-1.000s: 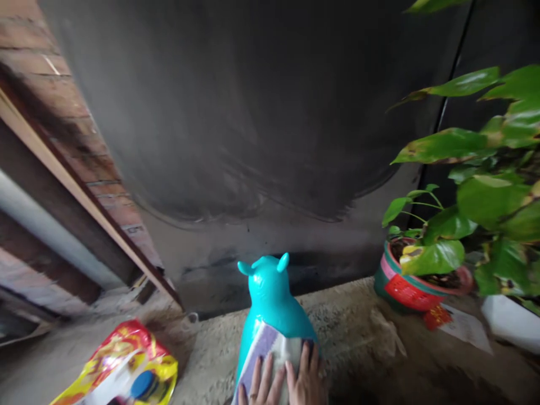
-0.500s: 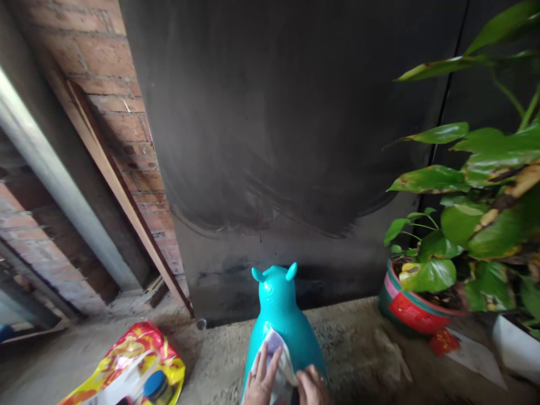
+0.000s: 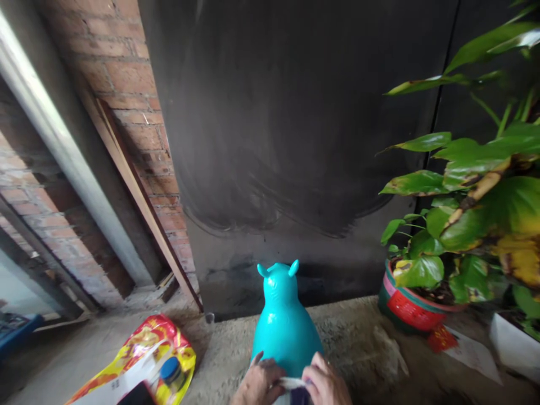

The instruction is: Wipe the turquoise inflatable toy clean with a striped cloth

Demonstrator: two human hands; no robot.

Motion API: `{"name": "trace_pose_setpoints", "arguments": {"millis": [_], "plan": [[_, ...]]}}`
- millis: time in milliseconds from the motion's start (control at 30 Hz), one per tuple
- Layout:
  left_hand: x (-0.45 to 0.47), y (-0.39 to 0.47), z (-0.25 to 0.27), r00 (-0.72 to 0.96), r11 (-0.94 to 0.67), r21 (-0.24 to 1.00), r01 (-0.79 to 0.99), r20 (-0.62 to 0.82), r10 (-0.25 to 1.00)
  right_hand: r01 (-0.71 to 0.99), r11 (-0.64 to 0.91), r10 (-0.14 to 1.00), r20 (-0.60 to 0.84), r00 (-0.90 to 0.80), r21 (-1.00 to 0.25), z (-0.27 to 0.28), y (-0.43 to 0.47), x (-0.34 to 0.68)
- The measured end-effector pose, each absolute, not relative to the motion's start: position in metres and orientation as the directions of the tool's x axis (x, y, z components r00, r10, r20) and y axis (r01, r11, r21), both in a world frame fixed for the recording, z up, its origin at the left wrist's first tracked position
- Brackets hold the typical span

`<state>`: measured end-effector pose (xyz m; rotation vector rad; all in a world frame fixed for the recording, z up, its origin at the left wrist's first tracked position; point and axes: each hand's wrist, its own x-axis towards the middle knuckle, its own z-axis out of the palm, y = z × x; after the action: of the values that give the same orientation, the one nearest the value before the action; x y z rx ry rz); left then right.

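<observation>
A glossy turquoise animal-shaped toy [image 3: 287,334] with two small ears stands upright at the lower middle, its upper body and head showing. At the bottom edge, close against its near side, my left hand [image 3: 260,381] pinches one end of a pale cloth [image 3: 291,383]. My right hand [image 3: 324,383] has closed its fingers on the other end. Between the two hands the cloth forms a short pale fold, with a dark purple patch below it. The lower part of the cloth and of the toy is out of frame.
A red and yellow plastic bag [image 3: 156,332] lies on the floor at left with a blue-capped jar [image 3: 171,370]. A potted plant [image 3: 417,304] and a white planter [image 3: 512,340] stand at right. Behind the toy rises a dark panel [image 3: 274,140]; wooden boards [image 3: 139,191] lean on the brick wall.
My hands have moved down and toward me on the toy. The cloth, earlier spread under my left fingers, is now gripped between both hands. The view has shifted slightly left.
</observation>
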<state>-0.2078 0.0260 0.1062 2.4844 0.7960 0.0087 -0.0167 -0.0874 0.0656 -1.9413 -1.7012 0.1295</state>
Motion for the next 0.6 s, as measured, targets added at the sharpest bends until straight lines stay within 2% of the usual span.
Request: {"name": "trace_pose_setpoints", "arguments": {"millis": [100, 167, 333, 467, 600], "plan": [[-0.215, 0.037, 0.129, 0.827, -0.725, 0.437, 0.531, -0.085, 0.555, 0.853, -0.038, 0.96, 0.218, 0.176, -0.521, 0.093, -0.08, -0.007], [-0.218, 0.047, 0.142, 0.813, -0.727, 0.423, 0.541, -0.043, 0.58, 0.854, -0.025, 0.961, 0.222, 0.164, -0.52, 0.114, -0.073, -0.001], [-0.217, 0.084, 0.186, 0.761, -0.721, 0.418, 0.553, 0.099, 0.641, 0.934, -0.035, 0.924, 0.344, 0.166, -0.356, 0.177, -0.046, 0.017], [-0.215, 0.103, 0.225, 0.766, -0.747, 0.419, 0.516, 0.166, 0.622, 0.955, -0.023, 0.904, 0.402, 0.145, -0.295, 0.219, -0.032, 0.035], [-0.22, 0.086, 0.22, 0.799, -0.765, 0.403, 0.502, 0.122, 0.589, 0.972, -0.031, 0.916, 0.382, 0.121, -0.234, 0.202, -0.046, 0.033]]}}
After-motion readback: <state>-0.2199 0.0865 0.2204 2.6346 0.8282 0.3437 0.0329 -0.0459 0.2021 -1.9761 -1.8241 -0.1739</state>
